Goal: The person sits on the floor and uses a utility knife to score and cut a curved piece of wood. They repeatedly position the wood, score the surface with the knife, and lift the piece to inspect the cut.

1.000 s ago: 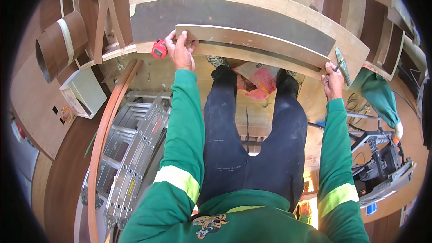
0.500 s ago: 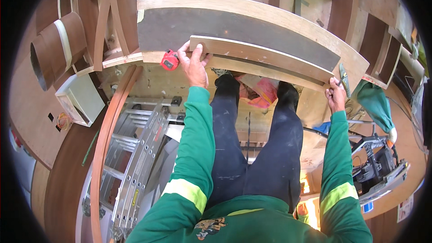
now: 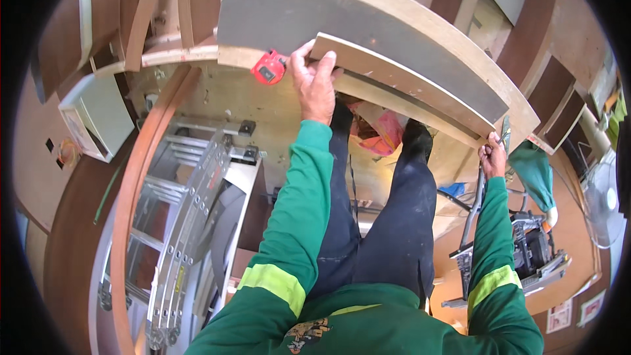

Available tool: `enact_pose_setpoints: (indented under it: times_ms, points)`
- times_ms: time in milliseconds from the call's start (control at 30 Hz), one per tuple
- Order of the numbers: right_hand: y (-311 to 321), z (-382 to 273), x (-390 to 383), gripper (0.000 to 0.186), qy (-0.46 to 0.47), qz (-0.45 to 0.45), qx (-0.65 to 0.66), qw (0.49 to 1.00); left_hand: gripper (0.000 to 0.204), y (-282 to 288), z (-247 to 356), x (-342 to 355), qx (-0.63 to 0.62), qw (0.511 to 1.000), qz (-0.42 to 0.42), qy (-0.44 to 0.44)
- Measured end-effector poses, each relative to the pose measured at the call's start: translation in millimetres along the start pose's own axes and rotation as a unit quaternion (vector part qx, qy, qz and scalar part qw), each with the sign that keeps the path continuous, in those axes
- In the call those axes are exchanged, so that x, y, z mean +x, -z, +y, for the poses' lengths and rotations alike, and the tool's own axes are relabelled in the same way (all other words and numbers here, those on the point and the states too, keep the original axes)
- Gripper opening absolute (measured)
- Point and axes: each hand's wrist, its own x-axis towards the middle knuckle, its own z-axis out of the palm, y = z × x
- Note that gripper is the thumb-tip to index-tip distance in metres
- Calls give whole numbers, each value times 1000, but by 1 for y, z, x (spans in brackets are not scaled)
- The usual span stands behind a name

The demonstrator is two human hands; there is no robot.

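Left hand (image 3: 314, 85): my fingers grasp the board strip's (image 3: 407, 82) end — red tape measure (image 3: 269, 68) at nine o'clock.
Right hand (image 3: 493, 158): clenched on strip's far end.

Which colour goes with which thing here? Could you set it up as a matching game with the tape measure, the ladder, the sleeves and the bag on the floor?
Things:
1. tape measure
2. ladder
3. sleeves
4. bag

Colours:
A. green with a yellow band
B. pink
C. red
D. silver grey

Pairs: 1-C, 2-D, 3-A, 4-B.

The tape measure lies on the bench edge beside the left hand, which grips the end of a thin board. The right hand is at the board's other end.
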Motion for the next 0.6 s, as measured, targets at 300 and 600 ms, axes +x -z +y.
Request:
enact_pose_setpoints:
  times_ms: [300, 600]
  points:
    - [5, -4, 5, 8, -16, -43, -1, 999, 50, 4, -5, 4, 83, 996, -3, -38]
    - [0, -6, 0, 6, -11, -30, -17, 999, 57, 4, -7, 5, 91, 995, -7, -50]
